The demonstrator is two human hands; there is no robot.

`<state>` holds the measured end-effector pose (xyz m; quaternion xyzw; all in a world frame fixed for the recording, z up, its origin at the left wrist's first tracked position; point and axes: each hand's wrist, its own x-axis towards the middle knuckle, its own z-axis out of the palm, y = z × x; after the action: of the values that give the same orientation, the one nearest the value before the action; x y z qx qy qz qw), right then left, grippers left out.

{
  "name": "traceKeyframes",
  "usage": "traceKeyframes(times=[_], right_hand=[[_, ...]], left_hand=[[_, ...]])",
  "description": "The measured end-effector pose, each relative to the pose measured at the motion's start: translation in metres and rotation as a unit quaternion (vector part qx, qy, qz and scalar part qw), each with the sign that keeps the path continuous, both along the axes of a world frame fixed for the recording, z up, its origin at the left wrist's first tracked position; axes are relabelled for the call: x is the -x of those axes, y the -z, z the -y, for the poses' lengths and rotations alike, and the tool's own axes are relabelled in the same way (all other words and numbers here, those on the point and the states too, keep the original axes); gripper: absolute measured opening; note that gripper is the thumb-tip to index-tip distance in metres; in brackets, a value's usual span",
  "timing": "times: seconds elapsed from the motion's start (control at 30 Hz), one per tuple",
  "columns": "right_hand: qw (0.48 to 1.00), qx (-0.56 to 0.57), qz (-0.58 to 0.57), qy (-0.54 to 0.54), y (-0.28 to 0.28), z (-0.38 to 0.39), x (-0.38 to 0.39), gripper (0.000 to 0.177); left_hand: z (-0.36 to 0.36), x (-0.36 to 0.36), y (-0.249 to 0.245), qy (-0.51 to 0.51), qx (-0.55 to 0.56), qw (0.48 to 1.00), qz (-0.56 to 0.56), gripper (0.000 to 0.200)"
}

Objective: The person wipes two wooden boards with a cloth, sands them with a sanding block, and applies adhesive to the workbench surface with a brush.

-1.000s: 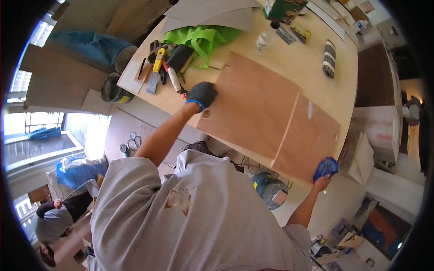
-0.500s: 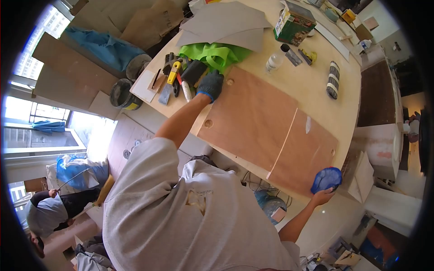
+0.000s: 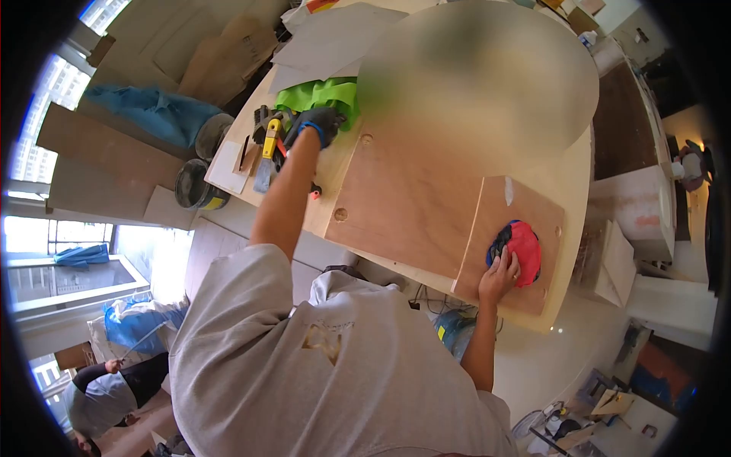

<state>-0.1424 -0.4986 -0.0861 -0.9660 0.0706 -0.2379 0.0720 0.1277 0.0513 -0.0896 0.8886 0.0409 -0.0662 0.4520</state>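
My left hand (image 3: 326, 123), in a dark glove with a blue cuff, is over the tools beside a bright green cloth (image 3: 316, 95). Its fingers blend into dark objects there, so their closure cannot be made out. A scraper with a yellow handle (image 3: 272, 137) lies just left of it. My bare right hand (image 3: 499, 279) has its fingers on a round, soft-looking red-and-blue thing (image 3: 524, 255) with a black part, over the right end of a brown wooden panel (image 3: 411, 202). A narrower wooden board (image 3: 495, 221) forms that end, with a pale patch near its top.
The panel lies on a pale worktable (image 3: 575, 202). Grey sheets (image 3: 327, 46) lie at its far left. A blurred area hides the far right. Buckets (image 3: 199, 183) stand beyond the left edge, and another person (image 3: 114, 388) works at lower left.
My right hand has moved up and left from the panel's corner; the round thing now shows red instead of blue. My left hand has shifted up and left. The tools near it have shifted.
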Motion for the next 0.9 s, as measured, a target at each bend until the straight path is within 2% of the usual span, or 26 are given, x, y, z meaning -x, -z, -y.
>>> traceKeyframes(times=[0.03,0.1,0.17,0.27,0.3,0.37,0.43,0.47,0.5,0.53,0.57,0.6,0.63,0.67,0.7,0.73,0.77,0.8,0.83,0.9], right_hand=[[1.000,-0.008,0.006,-0.001,0.000,0.000,-0.002,0.033],[1.000,-0.011,0.008,0.004,-0.002,-0.002,-0.002,0.033],[1.000,-0.012,0.009,0.009,-0.002,-0.003,-0.002,0.032],[1.000,-0.013,0.012,0.011,0.000,-0.002,-0.003,0.032],[1.000,-0.015,0.016,0.008,0.000,-0.002,-0.003,0.032],[1.000,-0.019,0.017,0.004,-0.001,-0.002,-0.002,0.033],[1.000,-0.021,0.010,0.002,-0.004,-0.001,-0.005,0.036],[1.000,-0.001,-0.006,0.002,-0.007,0.001,-0.006,0.051],[0.999,-0.019,-0.032,-0.019,-0.021,0.001,-0.011,0.060],[0.997,-0.036,-0.060,-0.031,-0.032,0.005,-0.015,0.070],[0.996,-0.011,-0.088,-0.027,-0.033,0.015,-0.019,0.084],[0.989,0.016,-0.147,-0.013,-0.044,0.023,-0.018,0.088],[0.990,0.042,-0.136,-0.008,-0.044,0.035,-0.018,0.087],[0.990,0.068,-0.124,-0.014,-0.044,0.046,-0.021,0.085],[0.990,0.060,-0.128,-0.022,-0.035,0.055,-0.026,0.084],[0.989,0.049,-0.133,-0.033,-0.021,0.061,-0.029,0.082],[0.989,0.036,-0.137,-0.045,-0.009,0.065,-0.030,0.080],[0.993,0.034,-0.112,-0.018,-0.008,0.057,-0.031,0.066],[0.995,0.022,-0.097,-0.009,-0.003,0.052,-0.036,0.062],[0.997,0.009,-0.075,0.021,0.010,0.053,-0.035,0.055]], left_hand=[[-0.004,0.005,-0.021,0.139,-0.294,0.933,0.155,0.016],[0.003,-0.002,-0.053,0.108,-0.369,0.923,0.031,0.016],[0.009,-0.010,-0.062,0.056,-0.366,0.929,0.001,0.017],[0.015,-0.031,-0.055,-0.046,-0.241,0.965,0.091,0.017],[0.010,-0.045,-0.050,0.029,-0.313,0.947,0.069,0.017],[-0.006,-0.072,-0.038,0.183,-0.443,0.877,0.026,0.019],[-0.007,-0.058,-0.036,0.166,-0.477,0.861,0.062,0.036],[-0.006,-0.054,-0.038,0.160,-0.493,0.851,0.084,0.045],[-0.019,-0.057,-0.023,0.195,-0.489,0.845,0.094,0.040],[-0.003,-0.035,-0.044,0.107,-0.423,0.896,0.086,0.035],[0.004,-0.016,-0.041,-0.009,-0.305,0.944,0.125,0.032],[0.050,0.038,-0.086,-0.059,-0.223,0.945,0.230,0.032],[0.072,0.065,-0.089,-0.044,-0.254,0.936,0.239,0.029],[0.093,0.092,-0.071,-0.009,-0.142,0.952,0.271,0.026],[0.133,0.122,-0.076,0.024,-0.075,0.970,0.232,0.030],[0.154,0.137,-0.051,0.116,-0.160,0.943,0.269,0.037],[0.179,0.146,-0.044,0.181,-0.207,0.926,0.258,0.049],[0.200,0.149,-0.039,0.218,-0.228,0.916,0.247,0.059],[0.223,0.147,-0.035,0.230,-0.253,0.914,0.217,0.066],[0.259,0.135,-0.025,0.239,-0.280,0.892,0.261,0.067]])
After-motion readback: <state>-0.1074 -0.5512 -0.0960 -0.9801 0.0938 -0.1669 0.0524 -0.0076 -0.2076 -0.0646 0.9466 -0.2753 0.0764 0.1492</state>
